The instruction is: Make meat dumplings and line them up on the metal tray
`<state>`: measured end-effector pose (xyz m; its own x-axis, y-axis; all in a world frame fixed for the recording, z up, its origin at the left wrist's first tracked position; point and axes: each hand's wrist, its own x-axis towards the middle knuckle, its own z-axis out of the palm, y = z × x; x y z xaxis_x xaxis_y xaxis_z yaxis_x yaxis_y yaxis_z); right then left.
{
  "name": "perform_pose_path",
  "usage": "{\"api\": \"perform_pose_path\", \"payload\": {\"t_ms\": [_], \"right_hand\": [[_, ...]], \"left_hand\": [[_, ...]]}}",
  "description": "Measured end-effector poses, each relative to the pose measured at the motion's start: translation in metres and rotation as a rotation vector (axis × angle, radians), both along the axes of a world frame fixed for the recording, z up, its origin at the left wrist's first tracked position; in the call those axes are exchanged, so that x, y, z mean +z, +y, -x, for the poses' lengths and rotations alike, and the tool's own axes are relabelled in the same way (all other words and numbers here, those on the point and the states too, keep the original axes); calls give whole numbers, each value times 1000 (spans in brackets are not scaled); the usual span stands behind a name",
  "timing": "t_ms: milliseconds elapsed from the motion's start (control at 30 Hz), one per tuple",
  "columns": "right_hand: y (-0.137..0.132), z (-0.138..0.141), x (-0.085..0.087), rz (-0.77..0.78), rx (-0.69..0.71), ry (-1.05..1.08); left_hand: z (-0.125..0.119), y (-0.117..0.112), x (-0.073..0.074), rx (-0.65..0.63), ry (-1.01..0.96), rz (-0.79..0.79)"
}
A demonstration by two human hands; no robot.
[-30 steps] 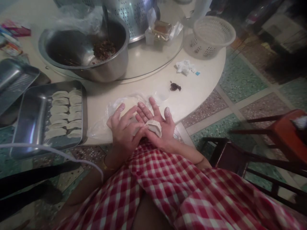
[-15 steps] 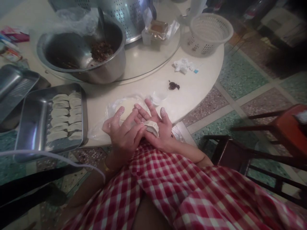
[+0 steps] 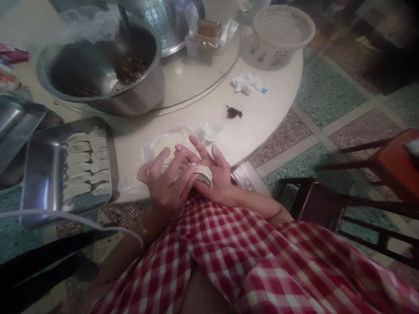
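Note:
A pale folded dumpling [image 3: 204,175] lies between my two hands, in front of my lap near the table edge. My left hand [image 3: 166,179] grips its left end between thumb and finger, its other fingers raised. Under the dumpling, my right hand [image 3: 218,176] cradles it at the palm, fingers spread upward and dusted with flour. Part of the dumpling is hidden by my left fingers. Just beyond my hands sit a clear plastic bag [image 3: 131,181] and flat dough wrappers [image 3: 163,146]. At the left, a metal tray [image 3: 49,161] contains two rows of finished dumplings [image 3: 78,168].
A large steel bowl [image 3: 140,93] with dark filling [image 3: 129,69] stands on the glass turntable [image 3: 183,72]. Behind it is a colander [image 3: 170,26]. Farther right are a white plastic basket [image 3: 278,48], crumpled tissue [image 3: 245,83] and a dark scrap [image 3: 233,112]. A cable [image 3: 65,215] crosses at lower left.
The view has shifted slightly, so the table things sit a little farther left. Both hands stay on the dumpling, with the left fingers moved slightly along its edge.

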<state>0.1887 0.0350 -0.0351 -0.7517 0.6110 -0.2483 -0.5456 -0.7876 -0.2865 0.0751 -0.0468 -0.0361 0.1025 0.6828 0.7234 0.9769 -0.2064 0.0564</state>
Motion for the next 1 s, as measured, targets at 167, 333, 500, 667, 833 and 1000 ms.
{"api": "perform_pose_path", "payload": {"t_ms": [167,333,500,667,833,1000], "right_hand": [[0,0,-1,18,73,-12],[-1,1,-1,7,134,-12],[-2,3,-6,15,152,13],[-2,3,-8,-5,183,-12],[-1,2,-8,4,189,41],[1,4,-11,-12,146,73]], "left_hand": [[2,2,-1,-15,22,28],[3,1,-1,-66,-49,19],[8,-1,4,-94,3,58],[7,-1,2,-81,-4,73],[14,-3,-2,-119,-38,115],[18,-9,-6,-13,-135,125]]}}
